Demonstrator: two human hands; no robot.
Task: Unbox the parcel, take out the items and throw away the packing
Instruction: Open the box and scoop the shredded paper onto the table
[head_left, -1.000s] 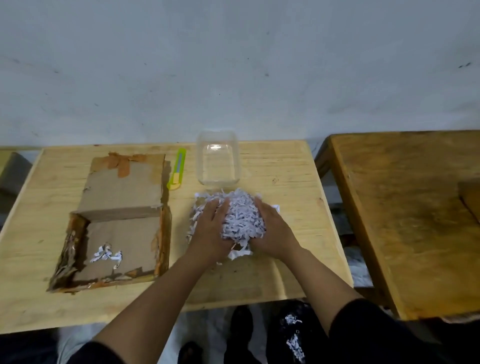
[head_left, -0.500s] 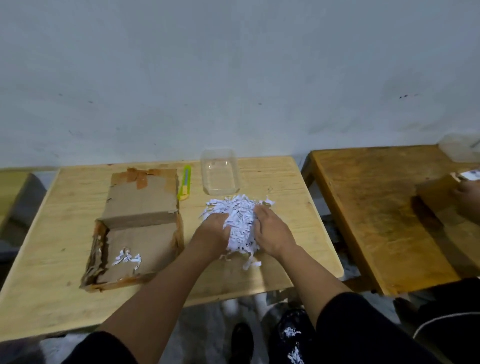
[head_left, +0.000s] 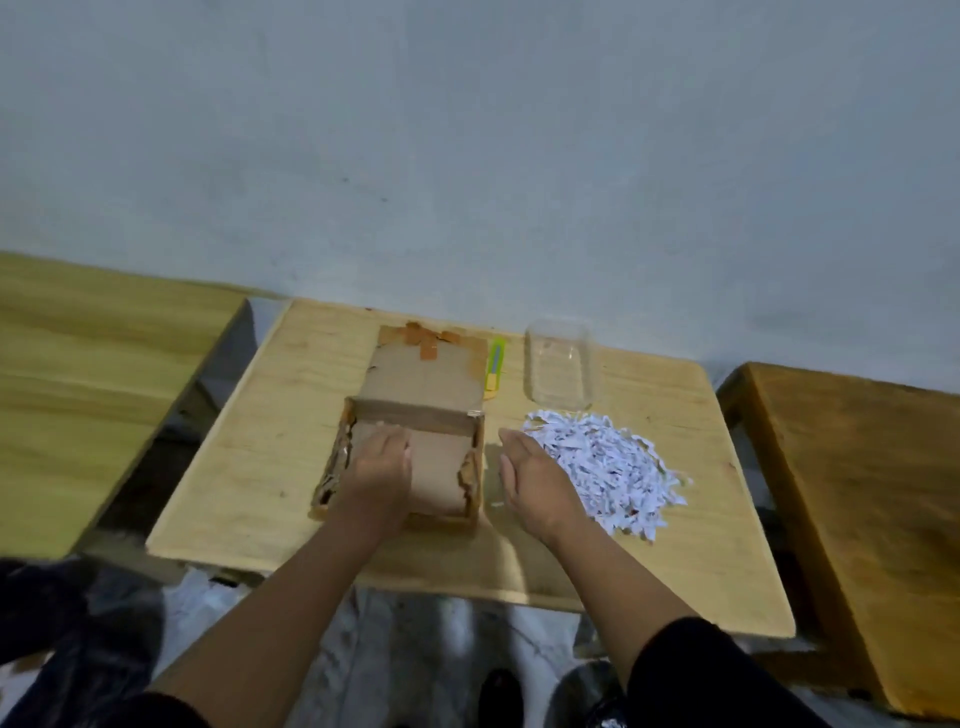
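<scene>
Light wooden surface (head_left: 291, 483) carries everything; landmark is the open cardboard box (head_left: 415, 415) at its middle. Box lid is folded back toward the wall, orange tape scraps on it, torn side walls. Right of the box: heap of white shredded paper (head_left: 605, 470) lying loose on the surface, well spread. Behind the heap, right of the box lid: clear plastic container (head_left: 560, 370), the unpacked item, apparently empty. Between container and box lid: yellow-green utility knife (head_left: 494, 371), just beside the lid edge.

Left hand (head_left: 376, 473) is inside the box, palm down on its floor, fingers roughly straight; blurred, so cannot tell if anything is pinched. Right hand (head_left: 530, 480) sits between box and heap, edge-on, fingers together and straight, touching the heap's near-left side, holding nothing.

Step judged: item is out, packing being collected. Next move likely calls for sweeping any leftover shreds from the box, then gathering the heap with both hands for disposal. No bin visible. Loose shreds may scatter off the edge.
</scene>
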